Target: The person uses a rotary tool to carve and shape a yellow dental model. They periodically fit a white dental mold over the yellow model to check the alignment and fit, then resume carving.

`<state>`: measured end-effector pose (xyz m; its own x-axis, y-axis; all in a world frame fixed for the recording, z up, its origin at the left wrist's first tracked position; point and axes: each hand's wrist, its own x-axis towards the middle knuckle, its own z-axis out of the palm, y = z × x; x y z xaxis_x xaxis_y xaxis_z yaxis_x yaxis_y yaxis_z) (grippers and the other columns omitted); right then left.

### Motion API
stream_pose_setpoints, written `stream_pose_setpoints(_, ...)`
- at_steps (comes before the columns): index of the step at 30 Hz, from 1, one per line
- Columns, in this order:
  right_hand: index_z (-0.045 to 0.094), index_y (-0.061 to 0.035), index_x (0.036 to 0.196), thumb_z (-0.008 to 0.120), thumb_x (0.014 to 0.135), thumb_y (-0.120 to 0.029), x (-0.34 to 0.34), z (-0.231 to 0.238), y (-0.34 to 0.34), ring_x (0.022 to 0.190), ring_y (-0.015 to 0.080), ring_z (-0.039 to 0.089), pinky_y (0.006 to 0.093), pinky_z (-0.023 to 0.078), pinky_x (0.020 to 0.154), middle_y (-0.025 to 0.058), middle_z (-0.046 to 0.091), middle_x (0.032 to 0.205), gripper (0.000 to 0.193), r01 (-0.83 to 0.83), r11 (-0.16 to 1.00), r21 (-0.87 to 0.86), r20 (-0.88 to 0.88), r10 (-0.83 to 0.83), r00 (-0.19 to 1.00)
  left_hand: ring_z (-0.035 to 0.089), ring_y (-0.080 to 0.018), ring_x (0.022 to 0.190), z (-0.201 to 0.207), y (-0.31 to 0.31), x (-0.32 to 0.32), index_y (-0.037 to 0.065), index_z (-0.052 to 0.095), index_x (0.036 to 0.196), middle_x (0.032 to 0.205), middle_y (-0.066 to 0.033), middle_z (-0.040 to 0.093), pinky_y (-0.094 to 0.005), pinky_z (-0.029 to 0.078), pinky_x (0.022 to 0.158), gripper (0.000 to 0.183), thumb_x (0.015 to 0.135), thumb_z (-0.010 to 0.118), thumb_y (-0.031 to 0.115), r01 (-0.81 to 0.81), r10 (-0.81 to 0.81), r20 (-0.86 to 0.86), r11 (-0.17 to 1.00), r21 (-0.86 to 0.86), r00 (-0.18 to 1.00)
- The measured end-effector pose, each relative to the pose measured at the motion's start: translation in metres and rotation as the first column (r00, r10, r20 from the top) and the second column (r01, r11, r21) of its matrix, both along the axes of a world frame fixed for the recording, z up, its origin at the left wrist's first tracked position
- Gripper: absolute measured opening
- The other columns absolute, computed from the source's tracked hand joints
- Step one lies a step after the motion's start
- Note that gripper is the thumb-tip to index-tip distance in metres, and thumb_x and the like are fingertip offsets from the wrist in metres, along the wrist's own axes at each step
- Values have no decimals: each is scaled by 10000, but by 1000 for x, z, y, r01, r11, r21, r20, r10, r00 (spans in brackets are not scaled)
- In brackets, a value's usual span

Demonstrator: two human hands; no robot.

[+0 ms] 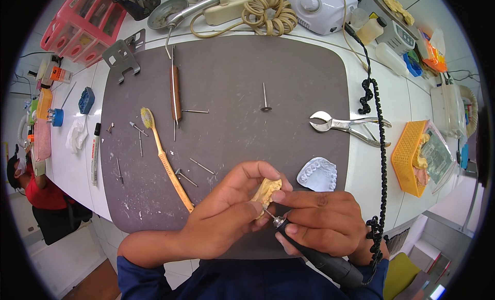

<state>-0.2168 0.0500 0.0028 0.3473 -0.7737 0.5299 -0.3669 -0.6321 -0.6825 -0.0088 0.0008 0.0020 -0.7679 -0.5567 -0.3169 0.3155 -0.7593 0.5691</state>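
My left hand [227,207] is closed around a small yellow plaster dental model [267,192], thumb and fingers gripping its sides. In my right hand [325,217] is a black rotary handpiece [319,258]; its thin bur [269,213] points at the model's lower part. Whether the bur touches the plaster I cannot tell. My right fingertips also rest against the model's edge. Just beyond my right hand, a pale bluish-white dental cast [317,174] lies on the grey mat [232,93]. A coiled black cord [381,160] runs past my right hand towards the handpiece.
Metal pliers [345,127] lie at the mat's right edge. A toothbrush [164,158], a wooden-handled tool [175,93] and several loose burs [201,166] are on the left. A disc-tipped bur [265,101] lies mid-mat. A yellow basket [410,158] stands at right; a person [38,184] is far left.
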Motion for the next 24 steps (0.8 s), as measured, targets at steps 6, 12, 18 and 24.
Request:
stream_pose_setpoints(6, 616, -55, 865, 844, 719, -44, -2, 1, 0, 947, 332, 737, 338, 630, 668, 80, 678, 796, 271, -8, 1000, 19, -17, 9, 1000, 443, -107, 872, 1, 0, 0, 101, 384, 1314, 1272, -120, 477, -242, 391, 736, 369, 967, 460, 2, -2, 2, 2, 1000, 6, 1000)
stream_pose_setpoints(12, 654, -5, 772, 768, 748, -10, 2, 1, -2, 921, 322, 743, 303, 608, 636, 86, 652, 732, 117, 9, 1000, -24, 20, -8, 1000, 447, -110, 875, 1, 0, 0, 98, 383, 1314, 1274, -124, 477, -240, 392, 735, 374, 962, 460, -1, 2, -2, 10, 1000, -1, 1000)
stream_pose_setpoints(18, 654, -3, 778, 769, 756, -20, 1, 0, -2, 919, 322, 743, 300, 606, 630, 85, 652, 731, 118, 5, 999, -38, 21, -4, 1000, 448, -110, 879, 1, 0, 0, 96, 380, 1316, 1275, -125, 477, -242, 393, 735, 379, 959, 453, -9, 0, 0, 9, 1000, 1, 1000)
stream_pose_setpoints(24, 634, -37, 829, 820, 723, -30, 0, 0, -1, 931, 330, 740, 321, 620, 649, 79, 667, 768, 214, -7, 1000, -11, -3, 7, 1000, 448, -109, 877, 2, 0, 0, 99, 378, 1315, 1278, -124, 475, -241, 392, 735, 379, 960, 449, -10, 2, -2, 20, 1000, 2, 1000)
